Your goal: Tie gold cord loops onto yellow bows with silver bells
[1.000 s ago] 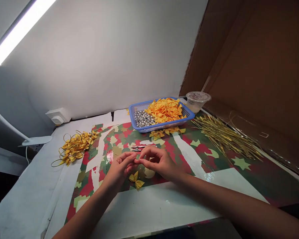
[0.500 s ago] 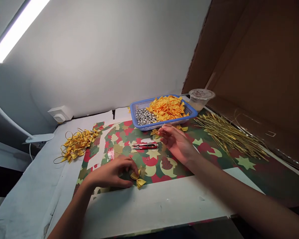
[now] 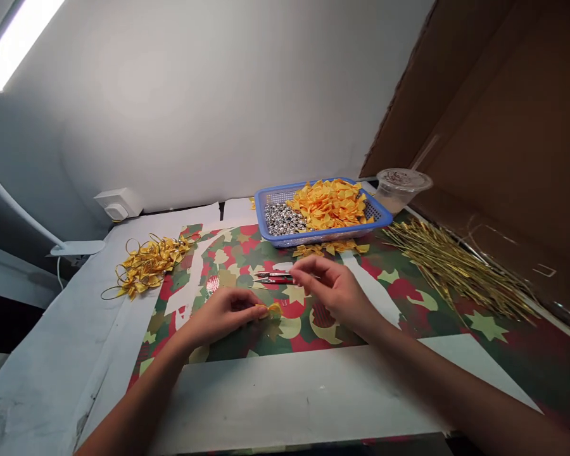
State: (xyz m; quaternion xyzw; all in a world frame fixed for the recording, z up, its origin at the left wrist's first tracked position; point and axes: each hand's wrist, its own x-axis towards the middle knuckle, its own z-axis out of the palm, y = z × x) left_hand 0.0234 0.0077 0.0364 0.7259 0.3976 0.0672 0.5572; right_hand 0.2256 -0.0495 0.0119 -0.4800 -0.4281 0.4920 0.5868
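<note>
My left hand pinches a small yellow ribbon bow between thumb and fingertips, just above the patterned sheet. To its right, my right hand is closed, thumb against fingers. Whatever it may hold is too small to make out. Its fingertips are beside a pair of red-handled thread snips and hide their right end. Behind the hands, a blue basket holds silver beads and a heap of yellow bows.
Yellow bows with gold loops are piled at the left. A bundle of gold cords lies at the right, before a cardboard wall. A lidded plastic cup stands behind the basket. More bows lie before it.
My left hand has picked the bow up from the sheet. My right hand has come away from the basket's front edge toward the snips, its fingers closing together. The view has shifted slightly.
</note>
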